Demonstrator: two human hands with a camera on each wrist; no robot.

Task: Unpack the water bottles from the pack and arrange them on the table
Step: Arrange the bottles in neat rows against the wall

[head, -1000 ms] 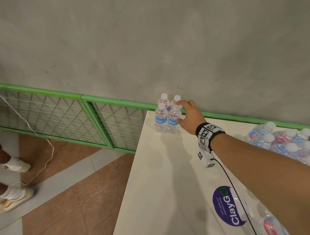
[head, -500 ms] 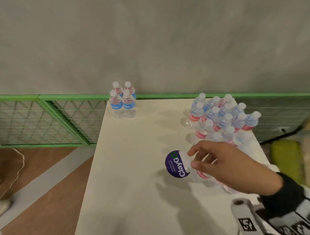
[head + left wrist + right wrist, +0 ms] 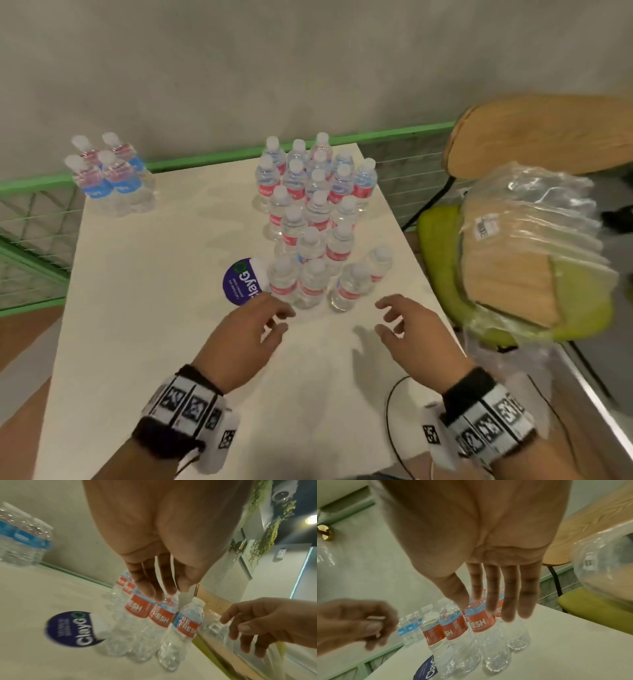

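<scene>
Several red-labelled water bottles stand loose in a cluster on the white table, right of centre. The nearest ones stand just beyond my fingers. A small group of blue-labelled bottles stands at the far left corner. My left hand hovers over the table before the front bottles, its fingers loosely curled and empty. My right hand hovers beside it at the same height, fingers spread, holding nothing.
A round purple ClayGo sticker lies left of the front bottles. A chair with a green seat holds crumpled clear plastic wrap right of the table. A green mesh railing runs behind. A cable crosses the near edge.
The view swung right from the blue-labelled bottles. One hand left those bottles and came back to the red-labelled cluster. Both hands now hover before it.
</scene>
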